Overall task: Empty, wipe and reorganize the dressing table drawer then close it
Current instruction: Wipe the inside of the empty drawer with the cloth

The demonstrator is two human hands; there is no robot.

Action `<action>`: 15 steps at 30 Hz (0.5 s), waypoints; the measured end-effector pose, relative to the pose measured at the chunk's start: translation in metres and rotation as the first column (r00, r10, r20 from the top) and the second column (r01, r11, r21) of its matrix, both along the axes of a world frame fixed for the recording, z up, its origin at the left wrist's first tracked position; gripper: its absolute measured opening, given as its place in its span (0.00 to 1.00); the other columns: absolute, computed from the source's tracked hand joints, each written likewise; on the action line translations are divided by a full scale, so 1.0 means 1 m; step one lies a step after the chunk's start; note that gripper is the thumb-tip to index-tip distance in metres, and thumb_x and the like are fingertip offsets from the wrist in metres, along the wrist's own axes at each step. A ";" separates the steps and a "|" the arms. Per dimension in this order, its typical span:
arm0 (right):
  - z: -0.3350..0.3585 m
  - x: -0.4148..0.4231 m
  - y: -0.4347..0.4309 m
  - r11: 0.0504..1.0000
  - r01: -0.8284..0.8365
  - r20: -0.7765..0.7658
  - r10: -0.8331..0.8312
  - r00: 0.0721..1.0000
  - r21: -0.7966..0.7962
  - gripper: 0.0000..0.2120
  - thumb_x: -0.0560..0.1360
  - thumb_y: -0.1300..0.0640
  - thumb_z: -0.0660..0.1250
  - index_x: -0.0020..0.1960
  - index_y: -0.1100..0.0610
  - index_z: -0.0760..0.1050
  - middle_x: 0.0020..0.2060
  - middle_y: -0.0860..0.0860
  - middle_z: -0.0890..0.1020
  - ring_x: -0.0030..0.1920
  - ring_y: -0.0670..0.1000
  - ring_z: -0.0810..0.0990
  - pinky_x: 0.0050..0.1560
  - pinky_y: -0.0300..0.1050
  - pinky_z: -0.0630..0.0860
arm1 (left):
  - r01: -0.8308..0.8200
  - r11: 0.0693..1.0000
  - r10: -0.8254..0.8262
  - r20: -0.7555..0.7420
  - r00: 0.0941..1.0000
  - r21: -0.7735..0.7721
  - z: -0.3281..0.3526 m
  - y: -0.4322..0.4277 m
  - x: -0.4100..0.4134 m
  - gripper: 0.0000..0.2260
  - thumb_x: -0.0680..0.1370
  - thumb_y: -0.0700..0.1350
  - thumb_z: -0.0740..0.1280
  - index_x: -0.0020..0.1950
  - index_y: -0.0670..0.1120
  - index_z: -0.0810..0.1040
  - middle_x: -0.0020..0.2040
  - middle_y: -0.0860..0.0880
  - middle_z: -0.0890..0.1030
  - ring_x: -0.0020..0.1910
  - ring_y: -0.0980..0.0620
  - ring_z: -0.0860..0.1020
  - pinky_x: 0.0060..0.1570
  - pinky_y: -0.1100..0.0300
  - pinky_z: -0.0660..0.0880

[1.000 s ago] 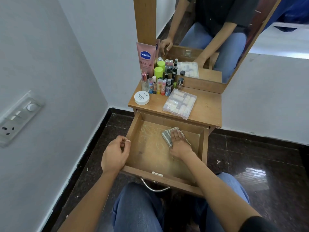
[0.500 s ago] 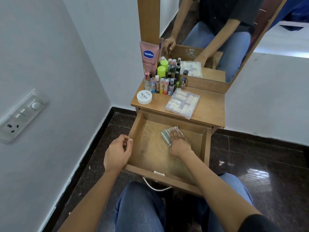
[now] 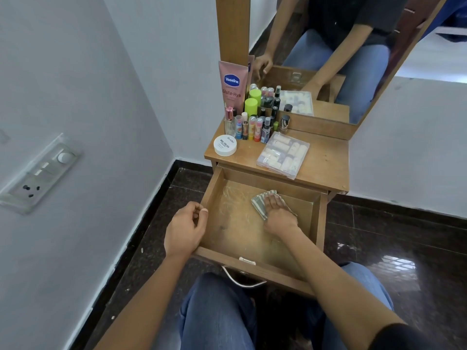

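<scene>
The wooden drawer [image 3: 235, 238] of the dressing table is pulled out over my knees, and its bottom is bare and streaked. My right hand [image 3: 278, 213] lies flat, fingers straight, pressing a striped grey cloth [image 3: 260, 202] onto the drawer bottom near the back right. My left hand [image 3: 184, 231] sits on the drawer's left side wall with its fingers and thumb curled over the edge. A metal handle [image 3: 242, 282] hangs from the drawer front.
On the table top [image 3: 326, 160] stand a pink Vaseline tube [image 3: 232, 82], several small bottles [image 3: 250, 127], a white jar [image 3: 225, 145] and a clear plastic case [image 3: 284, 154]. A mirror [image 3: 328, 59] rises behind. A switch panel [image 3: 40, 173] is on the left wall.
The view has shifted slightly. My right hand and the cloth stay at almost the same spot in the drawer, and my left hand keeps its hold on the side wall.
</scene>
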State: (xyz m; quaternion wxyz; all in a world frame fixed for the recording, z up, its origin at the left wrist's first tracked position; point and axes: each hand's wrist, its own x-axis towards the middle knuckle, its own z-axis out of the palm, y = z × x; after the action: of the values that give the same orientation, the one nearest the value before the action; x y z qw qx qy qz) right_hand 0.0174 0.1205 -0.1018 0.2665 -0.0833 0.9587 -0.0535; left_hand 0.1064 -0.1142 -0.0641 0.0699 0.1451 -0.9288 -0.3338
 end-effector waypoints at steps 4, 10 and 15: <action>0.006 0.002 -0.029 1.000 -0.022 -0.043 0.022 0.999 -0.007 0.35 0.79 0.55 0.54 0.78 0.55 0.36 0.77 0.46 0.37 0.76 0.46 0.36 0.74 0.53 0.54 | 0.005 1.000 -0.005 -0.009 1.000 0.007 0.000 0.000 0.001 0.06 0.80 0.53 0.61 0.49 0.54 0.76 0.39 0.57 0.79 0.37 0.58 0.78 0.33 0.62 0.70; -0.014 0.024 -0.005 0.991 -0.112 -0.022 0.111 0.994 -0.078 0.35 0.77 0.58 0.53 0.78 0.53 0.38 0.77 0.48 0.39 0.77 0.47 0.39 0.76 0.53 0.52 | 0.011 1.000 -0.011 0.006 1.000 -0.019 -0.005 -0.003 0.000 0.14 0.80 0.55 0.61 0.62 0.51 0.77 0.52 0.53 0.81 0.50 0.55 0.79 0.44 0.59 0.75; -0.007 0.005 0.009 0.997 -0.063 0.010 0.064 0.998 -0.049 0.35 0.78 0.57 0.54 0.78 0.51 0.37 0.77 0.46 0.38 0.77 0.46 0.39 0.76 0.53 0.53 | 0.059 0.995 -0.052 0.091 0.995 -0.082 0.000 -0.001 -0.004 0.22 0.80 0.57 0.60 0.72 0.51 0.70 0.59 0.50 0.80 0.60 0.50 0.76 0.52 0.51 0.76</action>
State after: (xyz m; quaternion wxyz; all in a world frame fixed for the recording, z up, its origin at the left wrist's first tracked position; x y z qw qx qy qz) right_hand 0.0223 0.1293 -0.1089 0.2715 -0.1200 0.9525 -0.0686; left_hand 0.1025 -0.1148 -0.0637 0.0255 0.1307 -0.9480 -0.2892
